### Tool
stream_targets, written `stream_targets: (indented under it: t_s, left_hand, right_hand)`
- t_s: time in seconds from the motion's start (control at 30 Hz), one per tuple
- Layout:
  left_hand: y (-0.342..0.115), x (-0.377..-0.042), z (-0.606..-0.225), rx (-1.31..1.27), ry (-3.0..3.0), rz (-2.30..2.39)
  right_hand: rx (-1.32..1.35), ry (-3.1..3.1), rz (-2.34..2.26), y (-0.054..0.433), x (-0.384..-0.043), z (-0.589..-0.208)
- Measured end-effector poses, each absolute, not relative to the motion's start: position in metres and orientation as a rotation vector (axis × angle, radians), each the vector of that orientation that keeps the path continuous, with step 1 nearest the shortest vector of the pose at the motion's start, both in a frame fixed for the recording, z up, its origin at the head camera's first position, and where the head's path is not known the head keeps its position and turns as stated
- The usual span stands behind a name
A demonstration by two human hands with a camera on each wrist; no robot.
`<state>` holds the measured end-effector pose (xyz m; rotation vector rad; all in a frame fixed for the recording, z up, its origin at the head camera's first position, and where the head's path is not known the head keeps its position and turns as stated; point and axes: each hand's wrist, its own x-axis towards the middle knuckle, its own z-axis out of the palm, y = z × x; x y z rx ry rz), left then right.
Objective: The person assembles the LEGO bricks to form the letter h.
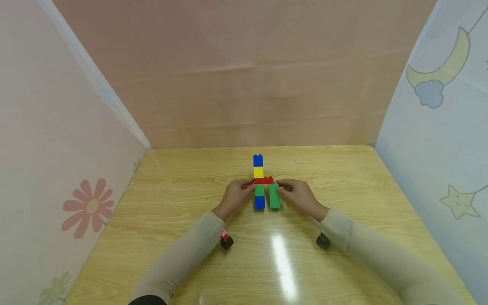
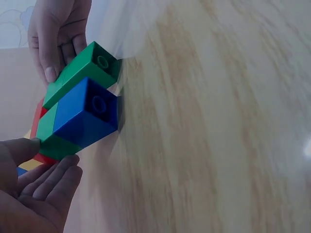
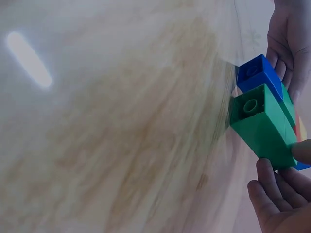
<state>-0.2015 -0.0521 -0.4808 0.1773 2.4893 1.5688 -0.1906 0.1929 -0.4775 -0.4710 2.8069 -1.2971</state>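
Both hands hold a figure of toy building bricks near the table's middle. From the far end it has a blue brick, a yellow brick and a long red brick. Below the red one are two legs: a green brick with another blue brick, and an all-green leg. My left hand pinches the left side around the red and green bricks. My right hand pinches the upper all-green leg. Hollow undersides show in both wrist views, with the leg ends close to the table.
The wooden table is bounded by a brown back panel and pale side panels, the left one with flowers, the right one with a moon and star. Light glares on the table's front half.
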Motion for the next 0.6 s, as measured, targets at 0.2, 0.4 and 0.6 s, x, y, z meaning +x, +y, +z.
stream_targets:
  t_s: [0.2, 0.4, 0.6]
  left_hand:
    - [-0.05, -0.203, -0.488, 0.133, 2.514, 1.534]
    - [-0.051, -0.201, -0.497, 0.117, 2.522, 1.502]
    - [-0.051, -0.2, -0.498, 0.113, 2.515, 1.51]
  right_hand:
    - [-0.433, 2.739, -1.336, 0.189, -0.197, -0.48]
    - [-0.44, 2.718, -1.302, 0.188, -0.197, -0.486]
    - [-0.478, 2.726, -1.293, 0.186, -0.196, -0.484]
